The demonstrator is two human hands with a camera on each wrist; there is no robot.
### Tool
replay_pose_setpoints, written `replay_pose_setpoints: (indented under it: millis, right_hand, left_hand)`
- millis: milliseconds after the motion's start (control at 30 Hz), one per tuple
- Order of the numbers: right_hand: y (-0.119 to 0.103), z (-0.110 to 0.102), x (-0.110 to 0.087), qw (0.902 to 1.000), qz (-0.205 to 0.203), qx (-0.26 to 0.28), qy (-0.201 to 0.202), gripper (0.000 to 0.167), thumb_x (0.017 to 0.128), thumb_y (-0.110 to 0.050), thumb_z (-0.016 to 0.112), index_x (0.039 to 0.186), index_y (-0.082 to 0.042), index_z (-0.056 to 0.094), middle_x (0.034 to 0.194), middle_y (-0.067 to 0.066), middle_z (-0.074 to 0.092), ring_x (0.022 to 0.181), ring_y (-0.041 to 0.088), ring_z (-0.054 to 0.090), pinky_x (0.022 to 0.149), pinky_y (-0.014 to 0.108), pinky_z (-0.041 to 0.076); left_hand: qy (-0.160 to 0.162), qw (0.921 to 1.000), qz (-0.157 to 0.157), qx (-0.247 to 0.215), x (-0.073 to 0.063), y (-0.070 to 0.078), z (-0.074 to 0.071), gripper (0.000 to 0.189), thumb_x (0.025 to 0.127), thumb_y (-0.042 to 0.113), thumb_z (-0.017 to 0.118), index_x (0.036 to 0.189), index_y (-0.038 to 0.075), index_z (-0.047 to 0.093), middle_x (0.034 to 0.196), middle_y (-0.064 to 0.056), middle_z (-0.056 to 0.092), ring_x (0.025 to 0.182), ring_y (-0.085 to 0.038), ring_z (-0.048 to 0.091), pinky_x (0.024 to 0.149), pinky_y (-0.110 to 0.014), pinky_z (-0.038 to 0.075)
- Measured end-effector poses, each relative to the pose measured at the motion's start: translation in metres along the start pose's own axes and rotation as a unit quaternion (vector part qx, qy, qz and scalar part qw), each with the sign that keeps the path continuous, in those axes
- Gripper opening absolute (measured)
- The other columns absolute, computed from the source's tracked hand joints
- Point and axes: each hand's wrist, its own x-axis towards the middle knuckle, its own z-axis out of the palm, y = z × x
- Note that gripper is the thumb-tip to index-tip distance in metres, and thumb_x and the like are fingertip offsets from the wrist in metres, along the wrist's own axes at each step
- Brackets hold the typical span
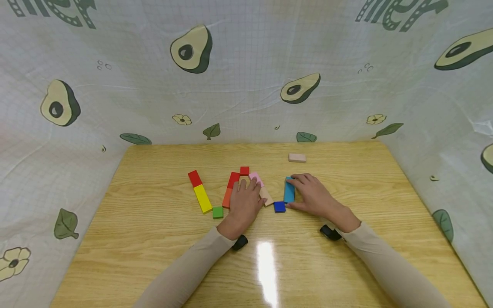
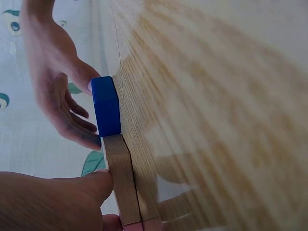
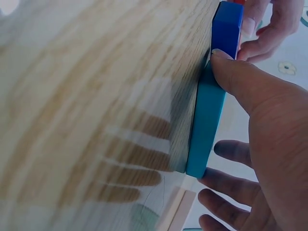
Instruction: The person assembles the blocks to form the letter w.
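My right hand point(image 1: 313, 199) spans a light blue block point(image 1: 289, 191) lengthwise, thumb at its near end and fingertips at its far end. The block lies flat on the table. At its near corner sits a dark blue block point(image 1: 279, 207), close to my right thumb. My left hand point(image 1: 244, 203) lies over the middle blocks, its thumb touching a plain wood block point(image 2: 121, 180). A pink block point(image 1: 255, 177) adjoins that wood block, under the left fingertips. Left of the hand, a red block point(image 1: 233, 179) and an orange block point(image 1: 227, 197) form a slanted line, partly covered by it.
A small red block point(image 1: 244, 171) tops the middle lines. Further left, another red block point(image 1: 195, 178) and a yellow block point(image 1: 203, 199) slope down to a green block point(image 1: 218, 212). A pale wood block point(image 1: 297, 158) lies near the table's back edge, before a patterned cloth point(image 1: 246, 107).
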Motion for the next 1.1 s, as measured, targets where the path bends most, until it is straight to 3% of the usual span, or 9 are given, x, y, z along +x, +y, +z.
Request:
replay_pose_setpoints:
  millis: [200,367,600,867,1100]
  right_hand:
    - [0.001,-0.005,0.001,0.9996,0.007,0.025,-0.009,0.078,0.088,-0.043,0.087,0.147,0.0,0.059,0.149,0.025,0.055,0.134,0.046,0.053,0.109,0.064,0.045]
    - [0.009,-0.013,0.004,0.9984,0.041,0.036,-0.01,0.07,0.095,-0.037,0.081,0.148,0.001,0.057,0.152,0.027,0.052,0.139,0.048,0.049,0.113,0.067,0.04]
    - [0.03,-0.024,0.009,0.9955,0.089,0.033,0.007,0.059,0.103,-0.031,0.071,0.147,0.005,0.056,0.151,0.03,0.051,0.139,0.051,0.047,0.116,0.067,0.036]
    - [0.058,-0.025,0.014,0.9914,0.127,0.032,0.008,0.058,0.105,-0.028,0.067,0.147,0.01,0.053,0.152,0.035,0.047,0.14,0.054,0.044,0.117,0.069,0.032]
    - [0.077,-0.02,0.016,0.9901,0.135,0.039,0.007,0.06,0.106,-0.026,0.066,0.15,0.011,0.049,0.154,0.037,0.043,0.14,0.057,0.042,0.115,0.071,0.034]
  left_hand:
    - [-0.006,1.0,-0.002,-0.004,0.0,0.0,0.0,0.056,0.105,0.052,0.061,0.15,0.019,0.062,0.158,0.0,0.053,0.132,-0.028,0.051,0.113,-0.046,0.038]
    - [-0.006,1.0,-0.003,-0.003,0.0,0.0,0.0,0.056,0.105,0.052,0.061,0.15,0.019,0.062,0.158,0.0,0.053,0.133,-0.028,0.051,0.115,-0.047,0.038]
    - [-0.01,0.9999,-0.002,-0.003,0.0,0.0,-0.001,0.056,0.105,0.052,0.06,0.15,0.019,0.062,0.159,0.0,0.052,0.135,-0.029,0.05,0.116,-0.047,0.037]
    - [-0.009,1.0,-0.003,0.001,0.001,0.0,-0.002,0.056,0.105,0.053,0.06,0.15,0.019,0.062,0.158,0.0,0.053,0.132,-0.028,0.051,0.113,-0.046,0.039]
    - [-0.014,0.9999,-0.004,0.001,0.0,0.001,-0.003,0.056,0.105,0.053,0.06,0.15,0.02,0.062,0.158,0.001,0.053,0.133,-0.028,0.051,0.114,-0.046,0.038]
